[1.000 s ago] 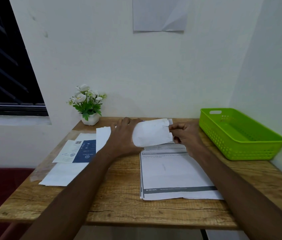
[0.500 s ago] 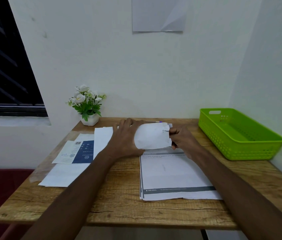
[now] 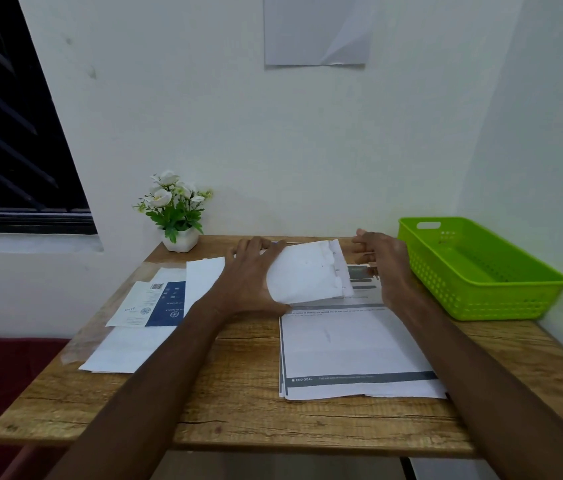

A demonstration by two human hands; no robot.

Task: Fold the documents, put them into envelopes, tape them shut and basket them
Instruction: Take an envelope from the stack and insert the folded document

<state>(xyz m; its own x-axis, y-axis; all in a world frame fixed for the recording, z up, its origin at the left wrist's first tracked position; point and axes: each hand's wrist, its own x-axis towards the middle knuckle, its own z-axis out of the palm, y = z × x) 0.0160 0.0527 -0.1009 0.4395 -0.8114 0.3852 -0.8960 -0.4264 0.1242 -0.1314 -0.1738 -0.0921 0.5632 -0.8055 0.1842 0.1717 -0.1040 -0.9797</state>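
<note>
- The left hand (image 3: 245,282) is clamped on the left end of a white paper envelope (image 3: 302,277), thumb beneath and fingers spread over its far edge, holding it tilted just above the counter.
- The right hand (image 3: 382,263) is just beside the envelope's right, open end with fingers loosely apart, gripping nothing that I can see; it is near the mouth but not touching it.
- A strip of folded white document (image 3: 340,268) sticks out of the envelope mouth, so the insert looks not fully seated, as I judge it.
- Directly under and in front of the envelope lies a stack of printed white sheets with grey bands (image 3: 352,348), flat on the wooden counter (image 3: 238,417).
- To the left are spare plain white envelopes (image 3: 124,351) and a blue-and-white printed leaflet (image 3: 155,304); a small white pot of artificial flowers (image 3: 176,209) stands at the back.
- The bright green plastic basket (image 3: 481,271) sits at the right edge against the wall, with nothing visible in it.
- Risks: with only one hand gripping, the limp envelope may sag or buckle as the insert is pushed, creasing it or tearing the mouth. The protruding paper could stop the flap closing. No tape is in view, so sealing may mean reaching away and letting the insert slip out.
</note>
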